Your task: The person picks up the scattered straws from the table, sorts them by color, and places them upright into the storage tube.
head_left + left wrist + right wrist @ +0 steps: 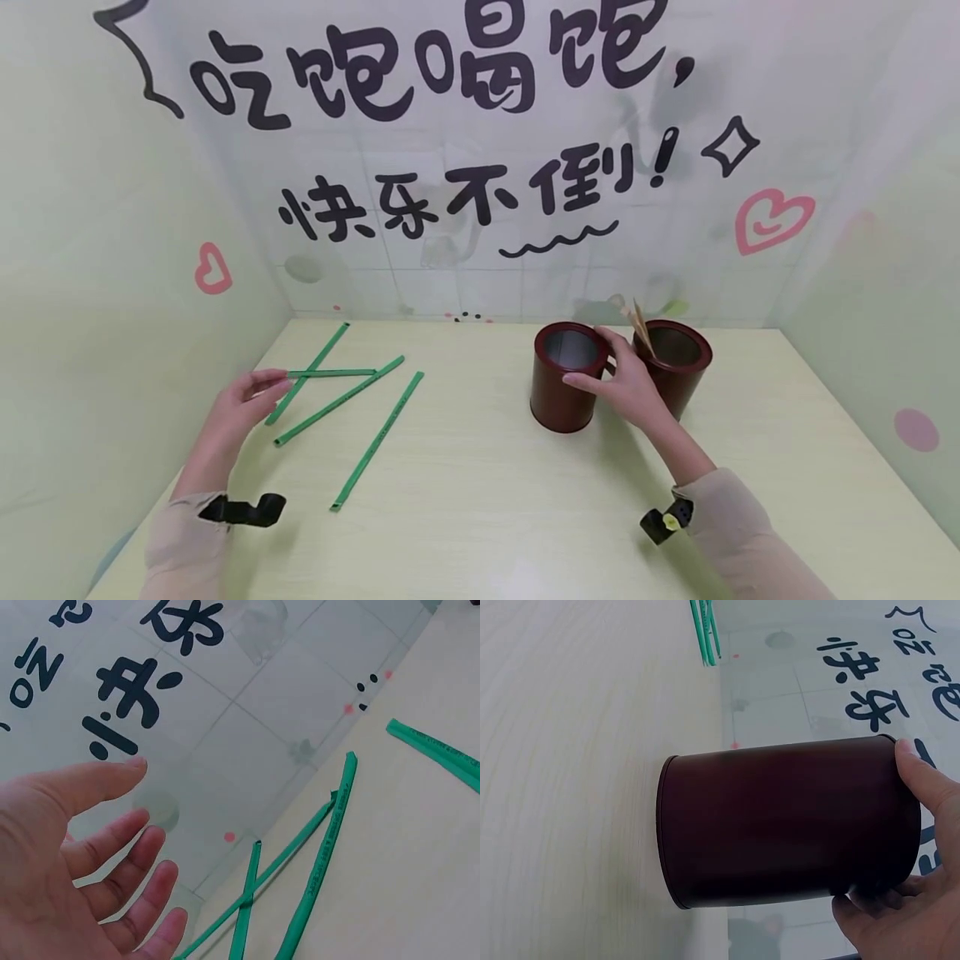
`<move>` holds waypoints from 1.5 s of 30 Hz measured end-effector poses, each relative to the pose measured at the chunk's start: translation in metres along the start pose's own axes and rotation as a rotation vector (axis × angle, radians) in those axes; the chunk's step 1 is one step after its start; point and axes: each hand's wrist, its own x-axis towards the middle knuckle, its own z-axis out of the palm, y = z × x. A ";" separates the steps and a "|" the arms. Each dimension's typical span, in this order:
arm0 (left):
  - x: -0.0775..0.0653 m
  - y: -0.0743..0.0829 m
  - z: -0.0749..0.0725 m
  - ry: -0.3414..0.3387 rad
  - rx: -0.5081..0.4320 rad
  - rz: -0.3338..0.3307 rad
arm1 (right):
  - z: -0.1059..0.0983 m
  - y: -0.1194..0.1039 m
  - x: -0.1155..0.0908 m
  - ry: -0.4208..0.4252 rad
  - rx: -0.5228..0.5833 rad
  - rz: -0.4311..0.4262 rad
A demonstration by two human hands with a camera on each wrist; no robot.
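In the left part of the head view, four green strips lie on the pale table (pixel 480 508): the far-left strip (pixel 326 351) slants up to the right, the level strip (pixel 337 372) lies across it and meets the long diagonal strip (pixel 340 401) near that one's upper end, and the nearest strip (pixel 384 432) lies apart, closer to the center. The left hand (pixel 243 402) is at the left of the frame, with its fingertips by the left end of the level strip; the left wrist view shows its thumb and fingers spread loosely, with nothing pinched between them, and whether a fingertip touches that strip I cannot tell. Right of center, the right hand (pixel 630 383) grips the dark red mug (pixel 558 407) at its rim, thumb on the near side and the other fingers on the handle side. This mug stands upright, its visible inside bare. Just right of it, partly behind the hand, is the second mug (pixel 681 385), with thin wooden sticks (pixel 640 327) leaning out over its left rim. Across the top of the frame, the back wall (pixel 450 287) carries black writing (pixel 484 202), with a pink heart (pixel 772 221) at upper right.
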 end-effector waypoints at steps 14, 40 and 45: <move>-0.001 -0.049 -0.007 -0.069 0.177 -0.303 | -0.002 -0.003 0.001 -0.008 -0.009 0.002; -0.012 -0.049 0.011 0.024 0.396 -0.178 | -0.002 -0.003 0.000 -0.011 -0.008 -0.009; -0.012 -0.049 0.009 0.040 0.340 -0.181 | -0.002 -0.004 0.000 -0.011 -0.005 -0.010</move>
